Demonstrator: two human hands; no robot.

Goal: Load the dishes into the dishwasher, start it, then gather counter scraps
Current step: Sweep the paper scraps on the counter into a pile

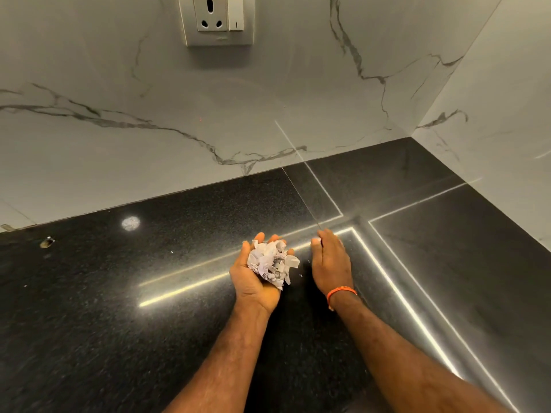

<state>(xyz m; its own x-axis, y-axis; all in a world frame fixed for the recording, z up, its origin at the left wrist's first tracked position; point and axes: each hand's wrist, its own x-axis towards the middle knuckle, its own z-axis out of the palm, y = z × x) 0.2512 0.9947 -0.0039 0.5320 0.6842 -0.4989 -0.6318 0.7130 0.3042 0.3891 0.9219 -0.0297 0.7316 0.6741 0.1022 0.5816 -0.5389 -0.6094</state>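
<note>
Black granite: the counter (149,293) is stretching into a corner of white marbled wall, with strips of light reflecting across its polished face.
Step in hand: judging by the dish-free counter, the person is working through the last part of the task, gathering scraps.
Left hand: the left hand (256,272) is lying palm up just above the counter, its fingers curling round a wad of paper scraps (272,262) and grasping it loosely.
Right hand: the right hand (331,260) is resting edge-on beside the left, fingers straight and together; something pale is showing at the thumb tip, too small to identify, so whether it is pinching a scrap cannot be told.
Scraps: the pieces are looking white with faint grey print, torn and crumpled, and are bulging over the palm toward the right hand.
Leftovers: a few tiny white flecks (299,275) are lying on the counter between the two hands.
Next move: the right hand is probably needing to sweep those flecks into the cupped palm, gently, since the light wad could spill.
Background: a wall socket (219,19) is sitting high on the wall.
</note>
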